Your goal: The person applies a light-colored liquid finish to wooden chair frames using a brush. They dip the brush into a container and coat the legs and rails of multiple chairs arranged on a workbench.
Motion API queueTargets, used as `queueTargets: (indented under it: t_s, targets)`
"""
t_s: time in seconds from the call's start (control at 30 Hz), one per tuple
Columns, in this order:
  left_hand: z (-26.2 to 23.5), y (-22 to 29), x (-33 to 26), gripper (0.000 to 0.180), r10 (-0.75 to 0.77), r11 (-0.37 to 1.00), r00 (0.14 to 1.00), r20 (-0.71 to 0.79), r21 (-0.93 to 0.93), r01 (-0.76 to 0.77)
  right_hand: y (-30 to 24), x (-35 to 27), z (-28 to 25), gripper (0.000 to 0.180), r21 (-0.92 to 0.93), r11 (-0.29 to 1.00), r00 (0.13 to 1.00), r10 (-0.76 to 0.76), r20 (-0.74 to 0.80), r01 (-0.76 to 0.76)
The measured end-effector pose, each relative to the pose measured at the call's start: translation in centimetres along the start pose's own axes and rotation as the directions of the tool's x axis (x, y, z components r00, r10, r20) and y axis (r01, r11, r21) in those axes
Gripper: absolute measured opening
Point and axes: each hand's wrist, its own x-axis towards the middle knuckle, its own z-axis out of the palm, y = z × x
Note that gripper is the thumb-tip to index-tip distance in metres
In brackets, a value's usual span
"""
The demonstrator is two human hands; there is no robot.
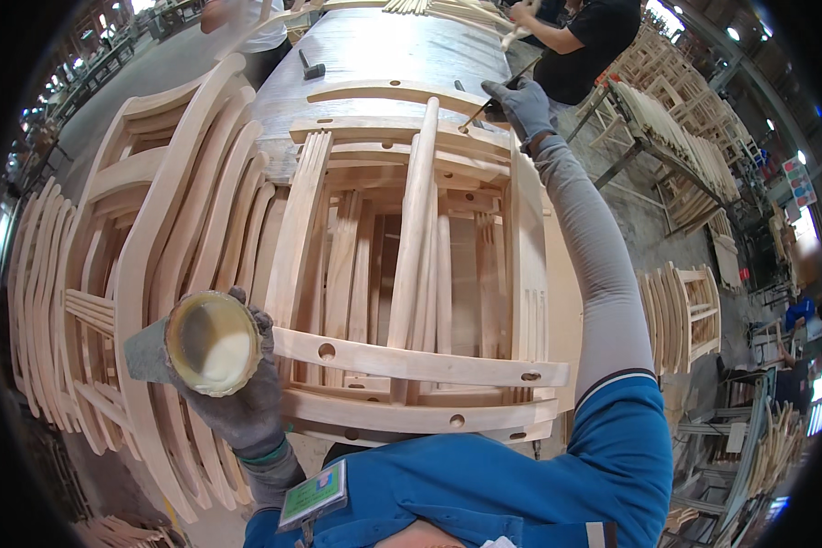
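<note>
My gloved left hand (237, 402) is wrapped round a cup (175, 345) with a crusted rim, which holds a creamy whitish liquid (221, 352). A flat grey-green piece (146, 352) juts out from the cup's left side. At the far end of the stack, my gloved right hand (527, 110) grips a thin stick (472, 119). Its tip is at or close to a hole in a curved wooden rail (402, 128). Between my arms lies a stack of pale wooden frames with drilled curved rails (420, 361). One round-edged bar (416, 228) rests lengthwise across it.
Curved wooden chair frames (146, 237) stand packed on the left. Beyond the stack is a shiny covered table (384, 46) with a dark tool (312, 68) on it. Two people work at its far end, one in a black shirt (598, 46). Racks of wooden parts (676, 137) stand right.
</note>
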Motion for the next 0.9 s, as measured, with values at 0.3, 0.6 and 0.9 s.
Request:
queueTargets:
  t_s: [0.3,0.6,0.9]
  targets:
    - [-0.5,0.7,-0.5,0.058,0.109,0.989,0.979,-0.171,0.12,-0.09,-0.5,0.7,0.8,0.032,-0.388,0.899,0.974,-0.141,0.176,0.201]
    - [-0.1,2.3,-2.7,0.056,0.14,0.99,0.967,-0.214,0.037,-0.135,-1.3,0.5,1.9,0.032,-0.365,0.929,0.984,0.0,0.176,0.065]
    - [1.3,4.0,-6.3,0.056,0.041,0.986,0.999,-0.036,-0.16,-0.046,-2.7,-0.3,0.0,0.023,-0.544,0.777,0.947,-0.227,0.227,0.317]
